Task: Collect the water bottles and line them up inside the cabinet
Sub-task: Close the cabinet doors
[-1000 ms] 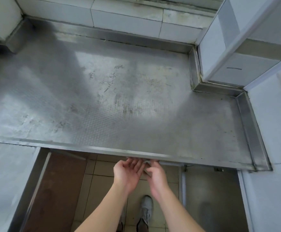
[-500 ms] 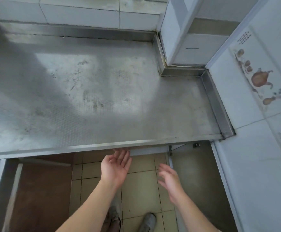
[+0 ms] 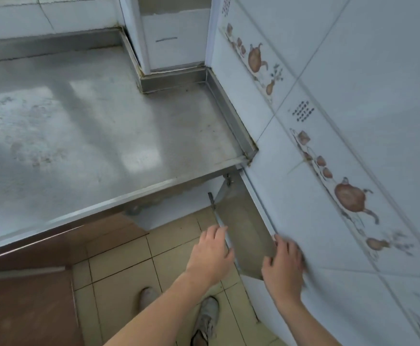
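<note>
Head view: since the earlier frame both hands have been moved right onto the open grey metal cabinet door (image 3: pixel 247 228). Left hand (image 3: pixel 210 253) grips its near edge; right hand (image 3: pixel 282 265), blurred, rests on it with spread fingers. Water bottles are not seen; the cabinet interior is hidden under the steel bench (image 3: pixel 99 136).

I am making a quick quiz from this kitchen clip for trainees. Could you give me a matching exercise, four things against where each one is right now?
Things:
1. left hand
2. right hand
3. steel counter
4. teapot tile

Places:
A. on the right wall
B. above the open cabinet
C. on the outer edge of the steel cabinet door
D. between the door and the wall

Pairs: 1-C, 2-D, 3-B, 4-A
</note>
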